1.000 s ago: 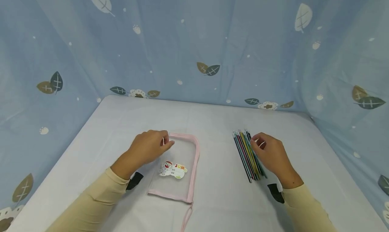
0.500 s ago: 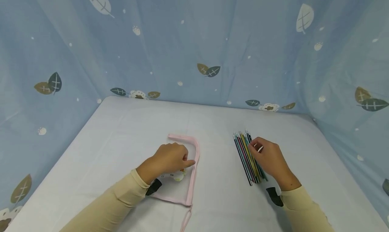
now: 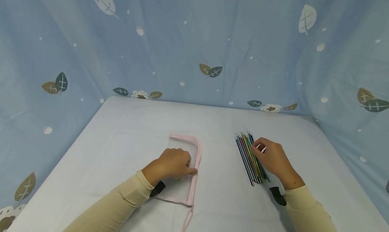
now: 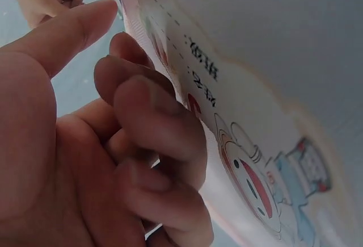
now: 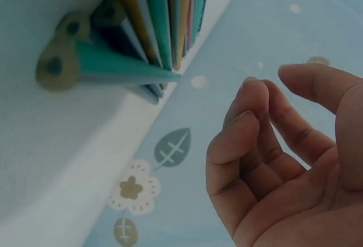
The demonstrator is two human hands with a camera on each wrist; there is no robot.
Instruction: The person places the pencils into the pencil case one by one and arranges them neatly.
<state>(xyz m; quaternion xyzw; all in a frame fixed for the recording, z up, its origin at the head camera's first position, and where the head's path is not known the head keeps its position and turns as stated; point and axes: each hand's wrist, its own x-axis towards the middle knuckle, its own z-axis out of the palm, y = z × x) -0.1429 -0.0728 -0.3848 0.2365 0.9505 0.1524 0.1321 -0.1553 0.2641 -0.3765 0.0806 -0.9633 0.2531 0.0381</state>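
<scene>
A flat see-through pouch [image 3: 199,152] edged with a pink zipper lies on the table in the head view. Over it is my left hand [image 3: 174,162], its thumb tip right at the zipper along the right side. The fingers are loosely curled with nothing between them, and they hide most of the printed label; the left wrist view shows that cartoon label [image 4: 266,173] close beside the fingers. My right hand [image 3: 270,157] is at the right side of a bundle of pencils [image 3: 247,157]. Its fingers are bent and hold nothing, apart from the pencils [image 5: 164,20] in the right wrist view.
White cloth covers the table [image 3: 146,117]. A blue curtain [image 3: 170,43] printed with leaves rises behind it and along both sides. The pouch's pink wrist strap [image 3: 187,219] trails toward the front edge.
My left hand has moved right and nearer over the pouch, from its upper left to the zipper, and now covers the label. My right hand has stayed nearly still beside the pencils.
</scene>
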